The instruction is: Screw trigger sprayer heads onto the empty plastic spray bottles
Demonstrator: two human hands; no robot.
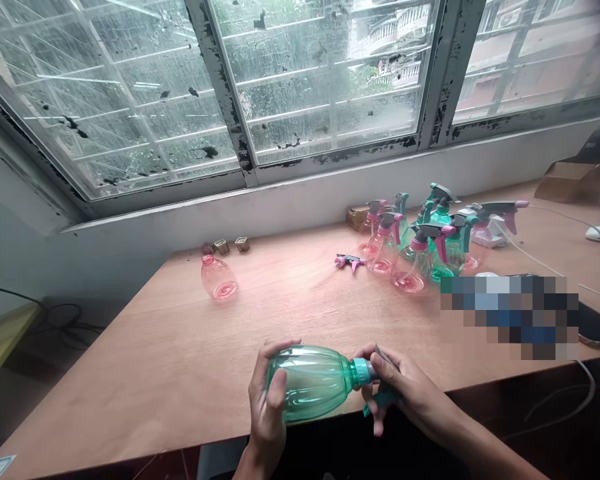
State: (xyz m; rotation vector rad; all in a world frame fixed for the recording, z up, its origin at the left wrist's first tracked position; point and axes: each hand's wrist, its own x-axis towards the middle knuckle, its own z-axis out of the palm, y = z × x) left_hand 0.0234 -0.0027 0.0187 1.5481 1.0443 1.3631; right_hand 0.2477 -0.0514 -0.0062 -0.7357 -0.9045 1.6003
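While two hands [265,407] hold one green bottle [313,380], one pink bottle [219,277] lies apart.

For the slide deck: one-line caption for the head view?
Left hand grips a green bottle lying sideways while right hand holds its spray head at the wooden table edge.

Both my hands closed at the low centre of view, arms rising from 6 o'clock.

My left hand [269,400] comes up from 6 o'clock, wrist nearly upright, palm turned toward 3 o'clock, its grip curled with thumb on the near side and fingertips [280,347] hooked over the top. My right hand [397,387] enters from 4 o'clock along a bare forearm, knuckles up, its grip pinched tight toward 9 o'clock, one finger hanging down. The two hands sit near each other, not touching.
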